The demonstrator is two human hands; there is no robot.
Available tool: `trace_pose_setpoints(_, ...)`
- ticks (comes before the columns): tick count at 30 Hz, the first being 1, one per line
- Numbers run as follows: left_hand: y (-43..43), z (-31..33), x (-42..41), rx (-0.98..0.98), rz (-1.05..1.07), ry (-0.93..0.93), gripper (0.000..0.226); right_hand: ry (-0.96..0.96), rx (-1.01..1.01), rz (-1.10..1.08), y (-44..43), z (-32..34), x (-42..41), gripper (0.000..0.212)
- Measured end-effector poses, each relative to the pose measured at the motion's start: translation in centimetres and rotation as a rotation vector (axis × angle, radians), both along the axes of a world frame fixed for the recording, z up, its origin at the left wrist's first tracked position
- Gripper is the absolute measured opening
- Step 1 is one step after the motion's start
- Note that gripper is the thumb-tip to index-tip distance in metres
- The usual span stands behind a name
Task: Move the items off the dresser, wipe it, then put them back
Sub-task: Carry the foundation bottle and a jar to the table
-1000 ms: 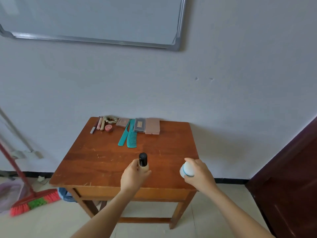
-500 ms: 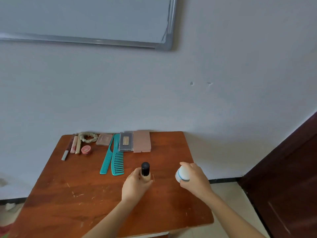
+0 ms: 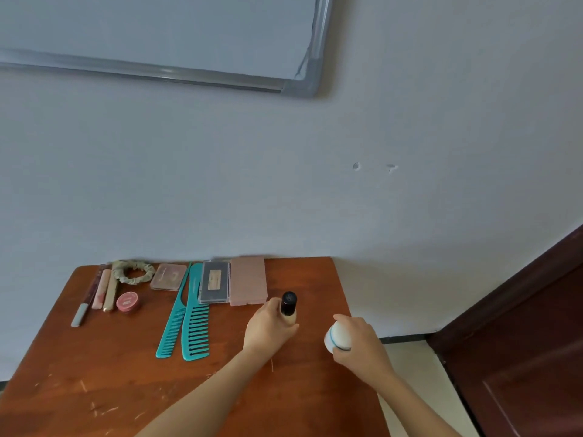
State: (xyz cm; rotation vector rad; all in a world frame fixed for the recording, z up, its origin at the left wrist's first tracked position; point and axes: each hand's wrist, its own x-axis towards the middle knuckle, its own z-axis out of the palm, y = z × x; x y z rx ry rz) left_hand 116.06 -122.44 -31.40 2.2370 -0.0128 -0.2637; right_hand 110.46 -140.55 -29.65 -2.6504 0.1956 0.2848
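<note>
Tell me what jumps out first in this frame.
Over the right side of the wooden dresser, the left hand grips a black-capped bottle and the right hand holds a white container with a blue band. Teal combs and palettes lie in a row toward the wall.

Two green combs [image 3: 197, 326], three flat cases [image 3: 248, 280], three thin sticks [image 3: 101, 288], one hair tie [image 3: 134, 280], one little red pot [image 3: 127, 301], one black-capped bottle [image 3: 288, 305], one white bottle [image 3: 339, 335].
</note>
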Motion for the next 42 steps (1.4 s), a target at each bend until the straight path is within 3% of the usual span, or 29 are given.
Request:
trace_pose_setpoints(8, -2.9, 2.5, 5.8, 0.174, 0.034, -0.044, 0.029, -0.025, 0.001, 0.043, -3.8, 0.2, 5.3, 0.061)
trace_pose_setpoints(20, -1.2, 0.7, 10.0, 0.389, 0.089, -0.04, 0.045, -0.057, 0.093, 0.22, 0.0, -1.7, 14.0, 0.06)
trace_pose_setpoints(29, -0.3, -1.4, 10.9, 0.395, 0.186, -0.059, 0.062, -0.055, 0.11, 0.286, 1.0, -2.6, 16.6, 0.061)
trace_pose_setpoints(42, -0.1, -2.1, 12.5, 0.426, 0.16, -0.096, 0.06, -0.066, 0.045, 0.285, 2.8, -3.4, 18.4, 0.061)
